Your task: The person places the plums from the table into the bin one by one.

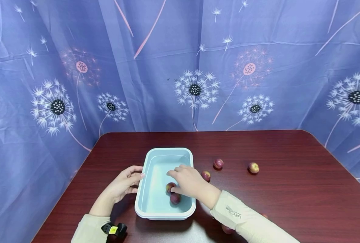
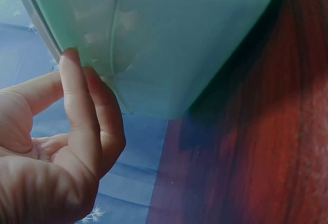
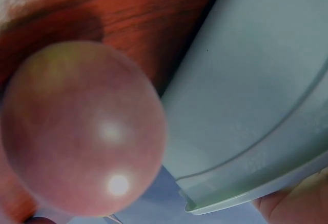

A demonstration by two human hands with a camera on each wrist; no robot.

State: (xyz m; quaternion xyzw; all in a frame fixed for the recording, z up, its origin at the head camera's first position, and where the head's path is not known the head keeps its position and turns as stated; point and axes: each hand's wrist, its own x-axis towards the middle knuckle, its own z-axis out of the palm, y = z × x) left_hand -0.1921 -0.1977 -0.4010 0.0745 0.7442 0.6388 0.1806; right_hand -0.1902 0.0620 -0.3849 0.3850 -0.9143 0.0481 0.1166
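A pale blue plastic basin (image 1: 150, 202) stands on the table. Inside it lie two dark red plums, a mottled plum (image 1: 169, 186) and a darker plum (image 1: 175, 198) touching or nearly so. My left hand (image 1: 126, 184) holds the basin's left rim; its bent fingers (image 2: 77, 96) meet the outer wall just under the edge. Over the right rim reaches my right hand (image 1: 187, 180), fingers spread inside and the thumb beside the plums. Its palm side is hidden in the head view. A plum (image 3: 84, 129) looms large in the right wrist view, outside the basin.
On the dark red wooden table (image 1: 289, 189), right of the basin, lie a plum (image 1: 218, 163), a yellowish plum (image 1: 253, 167) and a plum (image 1: 205, 176) close to the rim. Another plum (image 1: 227, 229) is partly covered by the right sleeve. A dandelion-print curtain (image 1: 155, 84) hangs behind.
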